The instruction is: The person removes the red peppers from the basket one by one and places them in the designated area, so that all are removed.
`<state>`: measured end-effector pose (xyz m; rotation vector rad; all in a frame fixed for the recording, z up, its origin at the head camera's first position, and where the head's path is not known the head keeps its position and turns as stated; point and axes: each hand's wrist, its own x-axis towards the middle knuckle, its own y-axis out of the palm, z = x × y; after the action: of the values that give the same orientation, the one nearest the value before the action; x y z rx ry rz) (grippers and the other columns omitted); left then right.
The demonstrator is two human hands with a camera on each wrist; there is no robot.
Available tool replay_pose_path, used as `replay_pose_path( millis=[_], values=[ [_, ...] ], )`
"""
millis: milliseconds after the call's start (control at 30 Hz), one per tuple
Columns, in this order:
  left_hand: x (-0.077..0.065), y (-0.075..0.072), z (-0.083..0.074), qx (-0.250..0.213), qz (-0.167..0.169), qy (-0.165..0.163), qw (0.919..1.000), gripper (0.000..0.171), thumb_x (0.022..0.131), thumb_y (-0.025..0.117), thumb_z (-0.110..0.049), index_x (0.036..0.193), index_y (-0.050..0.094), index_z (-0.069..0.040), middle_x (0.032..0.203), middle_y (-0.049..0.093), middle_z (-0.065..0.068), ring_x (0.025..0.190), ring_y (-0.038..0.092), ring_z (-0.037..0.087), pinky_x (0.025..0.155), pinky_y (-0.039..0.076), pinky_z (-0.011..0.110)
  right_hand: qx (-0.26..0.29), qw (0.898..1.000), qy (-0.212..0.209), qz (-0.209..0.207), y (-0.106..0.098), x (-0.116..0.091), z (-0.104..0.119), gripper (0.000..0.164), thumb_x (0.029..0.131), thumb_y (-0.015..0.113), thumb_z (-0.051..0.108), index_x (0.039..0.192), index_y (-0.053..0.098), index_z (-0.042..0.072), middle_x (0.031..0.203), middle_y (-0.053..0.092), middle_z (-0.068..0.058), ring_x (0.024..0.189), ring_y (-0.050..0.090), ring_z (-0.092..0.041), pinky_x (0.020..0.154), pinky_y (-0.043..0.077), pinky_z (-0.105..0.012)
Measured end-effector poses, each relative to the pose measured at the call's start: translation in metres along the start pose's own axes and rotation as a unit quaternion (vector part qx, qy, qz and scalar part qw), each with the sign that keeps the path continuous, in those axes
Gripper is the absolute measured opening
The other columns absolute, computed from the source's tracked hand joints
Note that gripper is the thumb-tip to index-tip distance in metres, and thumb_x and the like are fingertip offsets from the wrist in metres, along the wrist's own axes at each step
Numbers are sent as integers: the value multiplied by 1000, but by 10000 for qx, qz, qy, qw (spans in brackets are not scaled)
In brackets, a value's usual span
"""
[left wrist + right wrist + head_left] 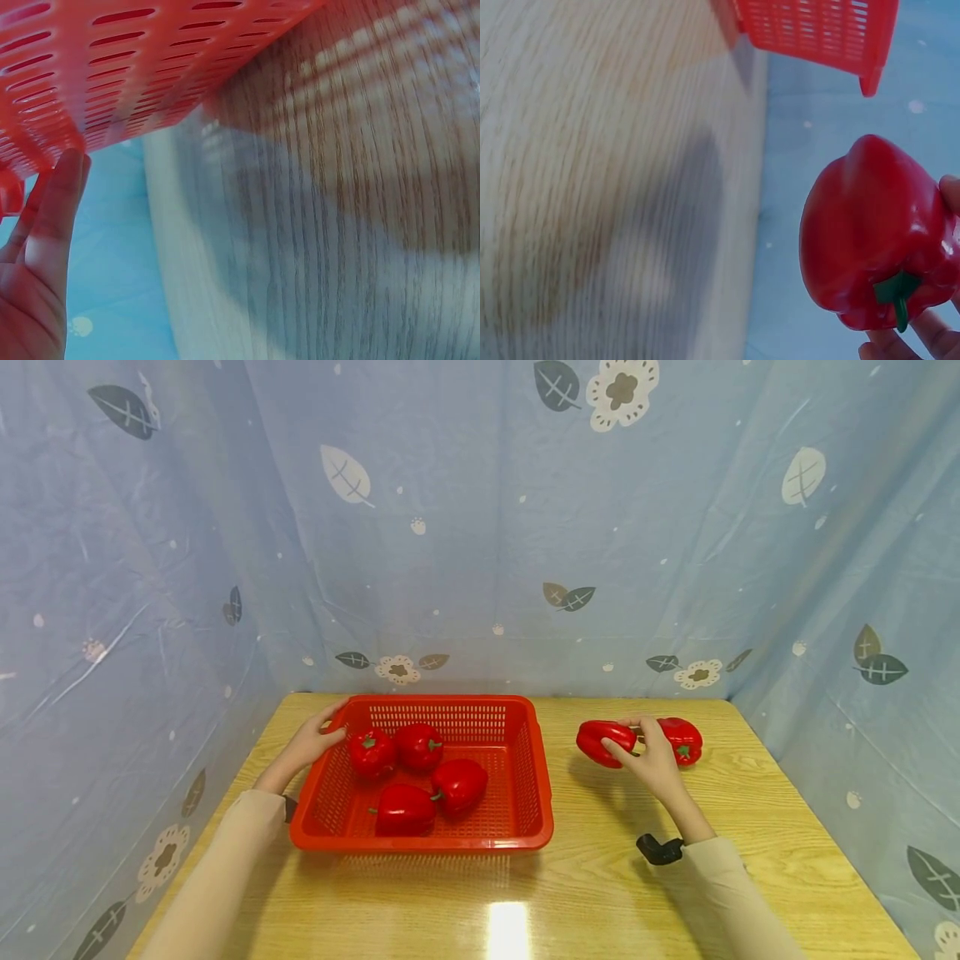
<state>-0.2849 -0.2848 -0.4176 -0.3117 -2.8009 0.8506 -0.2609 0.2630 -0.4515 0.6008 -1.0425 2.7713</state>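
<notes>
My right hand [651, 760] holds a red bell pepper [598, 742] above the table, to the right of the red plastic basket [420, 843]. In the right wrist view this bell pepper [877, 232] shows its green stem, with fingertips at its side and below it. Just behind that hand, another red bell pepper [681, 739] lies on the table. My left hand [311, 743] grips the basket's left rim, thumb over the edge and fingers along the outer wall. Several bell peppers lie inside, among them one at the front [405, 810] and one upright at the left [372, 752].
A pale wooden table [600, 893] carries everything. Blue patterned cloth [480, 527] hangs behind it and along both sides. Each wrist wears a black device, the right one [660, 849] standing out beside the cuff.
</notes>
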Motion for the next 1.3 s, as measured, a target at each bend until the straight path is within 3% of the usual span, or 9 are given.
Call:
replay_pose_path(
  millis=[133, 400, 633, 767, 1033, 1300],
  values=[
    [0, 0, -1, -90, 22, -27, 10000, 58, 91, 48, 1, 143, 24, 7, 139, 31, 35, 113, 47, 51, 79, 49, 32, -157, 9997, -16, -198, 1, 0, -4, 47, 80, 72, 30, 113, 53, 2, 111, 54, -13, 95, 54, -26, 68, 48, -35],
    [0, -1, -1, -231, 49, -27, 9997, 58, 91, 48, 1, 143, 23, 7, 139, 32, 35, 112, 48, 50, 74, 48, 23, -386, 9985, 91, -366, 2, -1, -9, 48, 79, 72, 32, 110, 54, 1, 108, 55, -15, 94, 54, -30, 72, 43, -42],
    [0, -1, -1, -49, 54, -9, 10000, 58, 91, 48, 0, 143, 24, 7, 138, 34, 35, 113, 47, 50, 80, 50, 40, -587, 9973, 251, -359, 1, -2, -12, 49, 79, 71, 35, 110, 54, 1, 106, 55, -16, 94, 56, -31, 67, 43, -35],
    [3, -1, 8, 8, 22, 4, 10000, 59, 91, 48, 0, 144, 24, 6, 139, 33, 35, 115, 45, 51, 84, 47, 51, -735, 9961, 337, -341, 2, -2, -14, 49, 79, 71, 37, 109, 55, 1, 104, 56, -16, 91, 55, -30, 63, 41, -32],
    [12, -1, 38, 35, -40, -7, 10000, 60, 92, 50, -7, 146, 24, -1, 140, 35, 30, 113, 49, 47, 80, 51, 41, -1072, 9923, 500, -370, 2, -1, -17, 49, 78, 71, 39, 108, 56, 3, 103, 56, -15, 85, 56, -29, 62, 41, -33],
    [13, -1, 41, 266, -118, 88, 9995, 60, 92, 51, -10, 145, 26, -2, 141, 35, 28, 120, 42, 47, 89, 43, 55, -1255, 9900, 588, -278, 4, -1, -26, 49, 79, 70, 40, 108, 56, 3, 102, 56, -16, 83, 56, -29, 61, 41, -33]
  ],
)
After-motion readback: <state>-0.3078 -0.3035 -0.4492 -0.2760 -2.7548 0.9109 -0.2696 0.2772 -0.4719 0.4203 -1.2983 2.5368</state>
